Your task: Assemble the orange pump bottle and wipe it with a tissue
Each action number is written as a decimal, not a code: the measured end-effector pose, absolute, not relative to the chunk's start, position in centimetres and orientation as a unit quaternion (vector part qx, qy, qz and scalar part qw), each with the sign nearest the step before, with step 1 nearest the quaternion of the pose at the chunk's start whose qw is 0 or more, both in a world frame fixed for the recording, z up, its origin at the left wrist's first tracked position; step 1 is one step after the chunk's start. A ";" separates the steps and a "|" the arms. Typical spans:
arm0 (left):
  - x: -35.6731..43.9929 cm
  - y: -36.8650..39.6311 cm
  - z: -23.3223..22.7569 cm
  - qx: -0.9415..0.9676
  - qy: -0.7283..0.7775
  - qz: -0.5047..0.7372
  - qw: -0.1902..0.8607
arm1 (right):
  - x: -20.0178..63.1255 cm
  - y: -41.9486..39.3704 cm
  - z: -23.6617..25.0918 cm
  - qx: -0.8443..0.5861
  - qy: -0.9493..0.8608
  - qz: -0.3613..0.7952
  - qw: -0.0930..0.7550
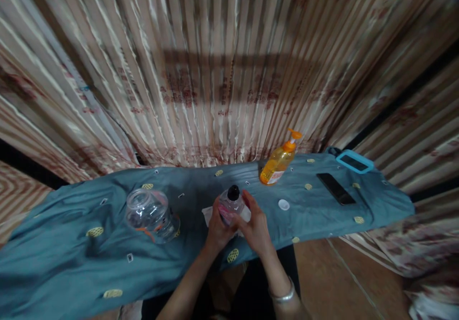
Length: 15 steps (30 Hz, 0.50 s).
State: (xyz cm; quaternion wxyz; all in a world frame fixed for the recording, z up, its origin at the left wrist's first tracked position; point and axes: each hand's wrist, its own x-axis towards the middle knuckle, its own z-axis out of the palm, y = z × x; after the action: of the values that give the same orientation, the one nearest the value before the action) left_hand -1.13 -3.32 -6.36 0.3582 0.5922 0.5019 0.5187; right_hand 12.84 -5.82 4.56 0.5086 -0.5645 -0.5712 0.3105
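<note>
Between my two hands stands a clear bottle (231,201) with a black cap and a pink label, over the teal cloth. My left hand (218,227) wraps its left side. From the right, my right hand (255,222) grips it, the thumb across its front. Partly behind my hands a white sheet, perhaps a tissue (207,213), lies on the cloth. My fingers cover much of the bottle's lower part.
A large clear plastic jar (152,215) stands at left. An orange pump bottle (278,165) is at the back right. Further right lie a white round lid (283,205), a black phone (336,189) and a blue-framed device (355,161). Pleated curtains hang behind the cloth-covered table (71,243).
</note>
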 end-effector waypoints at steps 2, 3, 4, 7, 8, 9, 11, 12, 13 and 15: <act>-1.4 -3.4 -6.4 0.580 0.523 0.507 0.364 | 12.5 -4.4 6.4 -0.550 -0.578 0.298 0.524; -1.5 -3.4 -6.5 0.575 0.533 0.502 0.365 | 12.3 -3.7 7.2 -0.548 -0.580 0.291 0.527; -1.5 -3.5 -6.6 0.572 0.539 0.499 0.365 | 11.9 -3.0 7.8 -0.546 -0.583 0.286 0.529; -1.6 -3.6 -6.8 0.574 0.543 0.496 0.361 | 10.9 -1.8 8.2 -0.537 -0.591 0.284 0.532; -1.6 -3.6 -6.9 0.574 0.545 0.494 0.361 | 10.6 -1.8 8.1 -0.531 -0.594 0.288 0.531; -1.6 -3.6 -6.9 0.574 0.545 0.491 0.362 | 10.4 -1.8 7.8 -0.523 -0.599 0.293 0.530; -1.8 -3.7 -6.8 0.576 0.541 0.489 0.369 | 10.3 -2.0 7.4 -0.498 -0.616 0.312 0.524; -1.8 -3.7 -6.7 0.577 0.536 0.491 0.372 | 10.5 -2.0 7.3 -0.481 -0.628 0.325 0.518; -1.9 -3.8 -6.5 0.578 0.530 0.496 0.373 | 10.7 -1.9 7.2 -0.463 -0.640 0.340 0.511; -2.0 -3.8 -6.3 0.582 0.518 0.504 0.373 | 11.3 -1.3 7.2 -0.422 -0.663 0.376 0.492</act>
State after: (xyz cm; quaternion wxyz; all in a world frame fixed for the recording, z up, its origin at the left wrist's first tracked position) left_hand -1.97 -3.83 -6.26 0.3731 0.5816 0.5182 0.5040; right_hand 11.34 -1.35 7.18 0.4919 -0.4216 -0.6627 0.3757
